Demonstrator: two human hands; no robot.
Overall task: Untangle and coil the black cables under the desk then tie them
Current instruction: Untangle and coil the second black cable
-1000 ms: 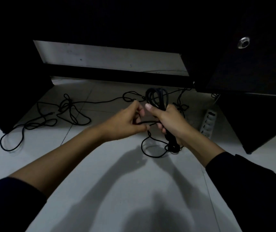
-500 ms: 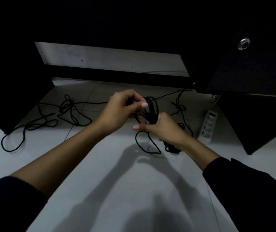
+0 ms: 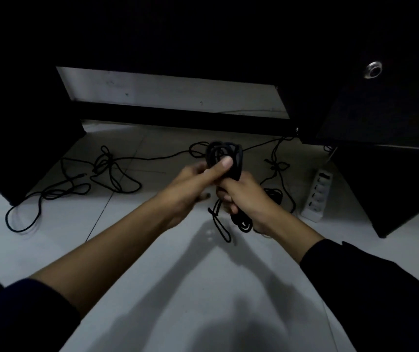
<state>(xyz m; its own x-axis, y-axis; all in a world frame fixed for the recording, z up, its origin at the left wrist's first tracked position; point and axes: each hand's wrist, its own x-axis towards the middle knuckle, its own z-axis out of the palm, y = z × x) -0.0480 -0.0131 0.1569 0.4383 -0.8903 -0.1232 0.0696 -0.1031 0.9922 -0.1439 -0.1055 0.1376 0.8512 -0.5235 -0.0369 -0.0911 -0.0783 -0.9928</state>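
A coiled black cable bundle (image 3: 228,156) stands upright above the white floor, held at its middle. My right hand (image 3: 244,194) grips the bundle from the right, fingers curled round it. My left hand (image 3: 195,181) pinches the bundle from the left, thumb laid across its front. A loose loop of the same cable (image 3: 222,226) hangs below the hands. More tangled black cable (image 3: 109,171) lies on the floor to the left, and a knotted strand (image 3: 277,166) lies to the right.
A white power strip (image 3: 317,194) lies on the floor at the right beside a dark desk pedestal (image 3: 391,189). Another dark desk panel (image 3: 20,148) stands at the left. A dark bar (image 3: 178,118) runs along the back wall.
The bundle has risen and turned upright. My left hand dropped from above the coil to its left side, thumb now across it. The hanging loop below has shrunk.
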